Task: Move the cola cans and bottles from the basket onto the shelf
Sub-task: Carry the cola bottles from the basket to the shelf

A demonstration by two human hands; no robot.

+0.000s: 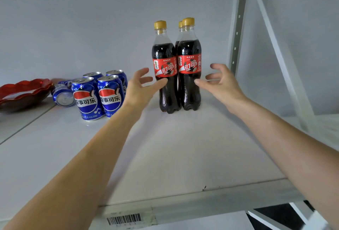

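The left hand (140, 86) reaches in over the shelf (183, 147) with its fingers spread and loosely bent, holding nothing; its thumb tip lies against, or just short of, the lower label of the left cola bottle (165, 68), and which of the two cannot be told. The right hand (222, 84) mirrors it on the other side, fingers wide and relaxed, its thumb tip close beside the waist of the right cola bottle (189, 64) without gripping it. Both bottles stand upright between the hands, side by side and touching, each with a yellow cap, a red label and dark drink inside. A third bottle (180, 25) stands behind them, only its yellow cap and a strip of its shoulder showing. To the left of the left hand, four blue cola cans (99, 95) stand upright in a tight cluster, two in front and two behind. Just beside them on the left, a fifth can (62, 95) lies on its side with its end towards the camera, and another can (67, 82) lies behind it, mostly hidden. Farther left sits a red scalloped bowl (23, 92). A grey perforated upright post (238, 22) rises at the shelf's right edge, and a barcode sticker (124, 218) is fixed to the shelf's front lip.
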